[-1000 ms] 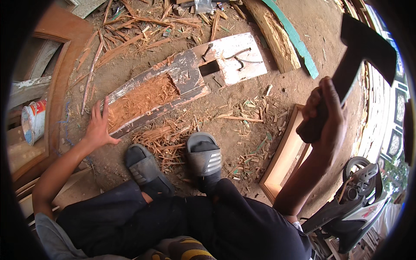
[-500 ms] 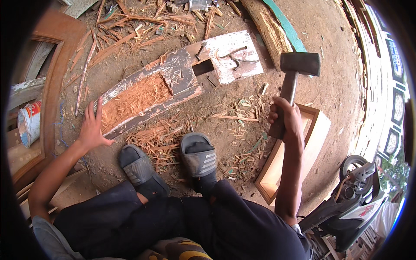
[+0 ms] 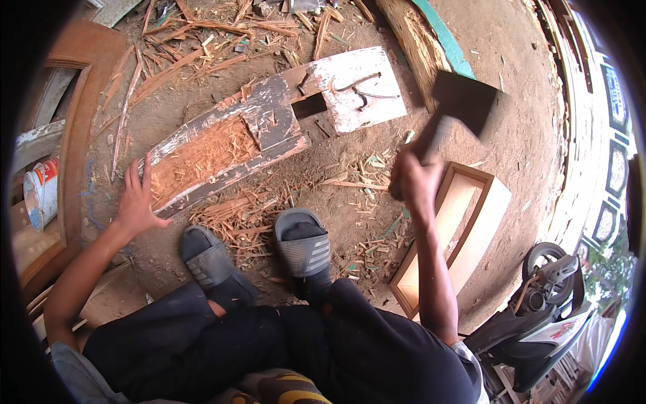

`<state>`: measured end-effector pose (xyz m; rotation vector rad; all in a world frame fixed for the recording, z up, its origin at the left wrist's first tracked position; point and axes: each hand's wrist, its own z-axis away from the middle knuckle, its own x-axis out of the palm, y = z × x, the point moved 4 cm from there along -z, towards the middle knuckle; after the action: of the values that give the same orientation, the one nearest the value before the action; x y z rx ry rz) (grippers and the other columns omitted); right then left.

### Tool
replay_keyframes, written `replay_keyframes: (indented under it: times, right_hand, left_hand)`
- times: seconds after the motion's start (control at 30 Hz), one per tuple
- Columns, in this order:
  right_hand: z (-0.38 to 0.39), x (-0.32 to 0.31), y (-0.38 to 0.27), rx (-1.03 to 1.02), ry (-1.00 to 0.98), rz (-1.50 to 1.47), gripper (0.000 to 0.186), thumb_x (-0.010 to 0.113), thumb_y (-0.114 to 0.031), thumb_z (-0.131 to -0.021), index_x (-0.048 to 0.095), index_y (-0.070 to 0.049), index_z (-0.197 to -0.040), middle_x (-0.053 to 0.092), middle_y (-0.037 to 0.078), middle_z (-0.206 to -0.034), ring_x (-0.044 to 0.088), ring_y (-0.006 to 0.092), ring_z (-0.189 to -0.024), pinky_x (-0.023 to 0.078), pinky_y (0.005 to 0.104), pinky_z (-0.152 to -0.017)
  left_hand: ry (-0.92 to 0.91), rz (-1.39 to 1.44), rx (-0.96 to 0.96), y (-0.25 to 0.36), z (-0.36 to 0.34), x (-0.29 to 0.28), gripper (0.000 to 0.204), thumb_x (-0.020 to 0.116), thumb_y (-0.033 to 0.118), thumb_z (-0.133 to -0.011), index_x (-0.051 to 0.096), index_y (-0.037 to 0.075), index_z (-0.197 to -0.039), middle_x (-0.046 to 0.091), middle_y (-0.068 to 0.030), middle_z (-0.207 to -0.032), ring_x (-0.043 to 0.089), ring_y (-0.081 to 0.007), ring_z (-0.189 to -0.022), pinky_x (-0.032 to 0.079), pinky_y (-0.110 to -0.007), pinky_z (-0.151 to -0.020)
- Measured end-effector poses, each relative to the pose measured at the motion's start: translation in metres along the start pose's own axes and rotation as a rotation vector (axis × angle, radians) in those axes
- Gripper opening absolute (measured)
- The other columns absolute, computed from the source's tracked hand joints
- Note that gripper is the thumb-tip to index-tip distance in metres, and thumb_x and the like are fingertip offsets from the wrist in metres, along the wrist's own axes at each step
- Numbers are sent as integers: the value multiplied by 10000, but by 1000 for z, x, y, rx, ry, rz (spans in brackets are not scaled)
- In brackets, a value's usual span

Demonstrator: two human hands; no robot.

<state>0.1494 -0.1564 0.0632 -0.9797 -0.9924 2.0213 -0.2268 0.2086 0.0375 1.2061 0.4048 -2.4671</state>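
Observation:
A long wooden board (image 3: 272,111) with peeling paint lies slantwise on the ground. A rough hollow (image 3: 202,155) full of wood fibres is cut into its left part. At that left end rests my left hand (image 3: 136,205), its fingers spread and its thumb apart. Past a dark rectangular hole in the board (image 3: 309,106), several bent rusty nails (image 3: 365,93) lie on the white-painted part. My right hand (image 3: 416,178) is wrapped round the handle of a mallet (image 3: 464,101), raised right of the board. The mallet's black head is blurred by motion.
Wood splinters (image 3: 232,215) litter the dirt around my sandals (image 3: 303,249). A pale wooden frame (image 3: 481,225) lies by my right forearm. Left are a brown panelled frame (image 3: 91,121) and a white bucket (image 3: 42,195); a motorbike (image 3: 538,316) stands lower right. A rough timber (image 3: 412,47) lies behind.
My right hand has moved left and slightly up with the mallet, whose head is now tilted and blurred. My left hand stays at the board's end. The view has shifted slightly.

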Motion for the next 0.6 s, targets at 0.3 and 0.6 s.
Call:
replay_keyframes:
  times: [0.3, 0.6]
  right_hand:
    - [-7, 36, 16, 293, -149, -49, 220, 616, -212, -830, 545, -46, -705, 541, 33, -587, 515, 120, -484, 415, 292, -448]
    - [19, 8, -99, 10, -36, -283, 228, 656, -198, -861, 503, -29, -878, 504, 36, -647, 474, 103, -498, 415, 264, -454]
  left_hand:
    - [2, 15, -19, -2, 7, -3, 1507, 921, 389, -426, -85, 76, -1503, 165, -357, -1424, 229, -506, -1323, 297, -534, -1103]
    - [54, 17, 19, -2, 9, -2, 1529, 930, 385, -413, -100, 85, -1501, 175, -351, -1408, 243, -512, -1305, 332, -543, -1079]
